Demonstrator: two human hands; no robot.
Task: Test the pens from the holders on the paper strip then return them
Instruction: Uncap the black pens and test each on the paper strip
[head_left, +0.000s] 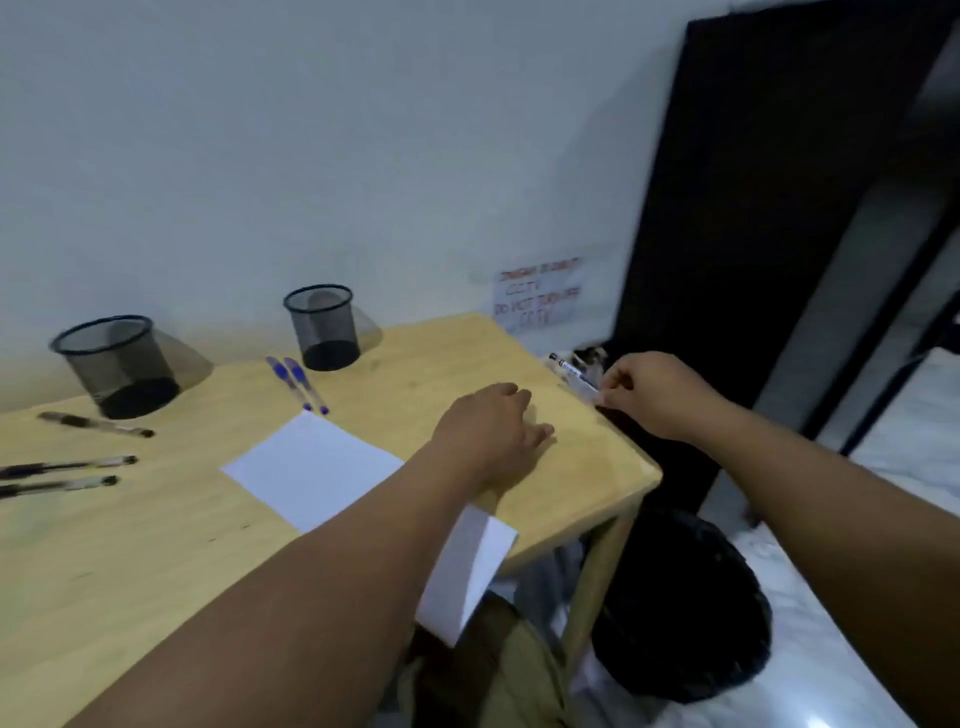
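Right hand (654, 395): grip pinched on a pen (571, 371) at the desk's (208, 545) far right edge, apparently by its near end, long axis pointing away and left. Left hand (493, 426): flat, empty. Paper strip (311, 467): left of the pen, nearer the left hand.

The bench (156, 545) is pale wood with a smooth, matt finish and faint grain. Two holders, one at the left (117, 364) and one at centre (323, 326), are black wire mesh, see-through, with solid dark rims. The paper strip (311, 467) is plain white and matt. Two pens (297, 383) near the centre holder look like clear plastic with blue grips. The floor (831, 649) at lower right is glossy, marbled white, catching a reflection. The bin (685, 608) beside the bench is matt black.
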